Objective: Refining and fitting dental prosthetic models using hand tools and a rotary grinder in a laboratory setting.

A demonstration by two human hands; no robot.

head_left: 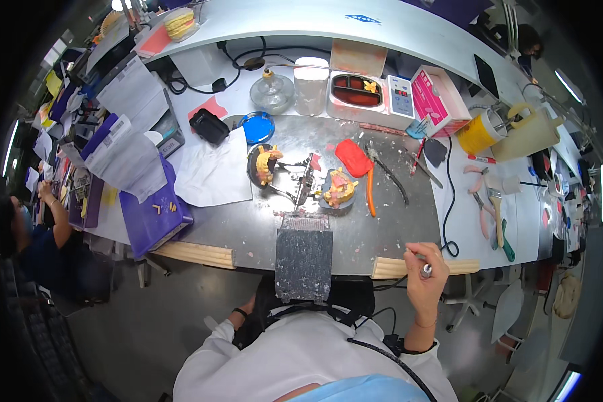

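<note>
My right hand (426, 278) is raised by the bench's front edge, its fingers closed round a slim tool with a round silver end (427, 271); the rest of the tool is hidden in the grip. Low beside my lap, my left hand (247, 305) shows only partly, its fingers out of sight. On the metal bench top (395, 228) lies an opened dental articulator (305, 179). A plaster model with yellowish teeth (266, 165) sits at its left part, and another model with pink wax (340, 187) at its right.
A dark bench block (304, 258) juts toward my lap. To the right lie a red cloth-like piece (354, 158), an orange-handled tool (370, 193), pliers (479, 201) and brushes (496, 208). A wax heater (357, 94) and glass burner (272, 92) stand behind. A purple tray (157, 221) is left; another person (43, 248) sits beyond.
</note>
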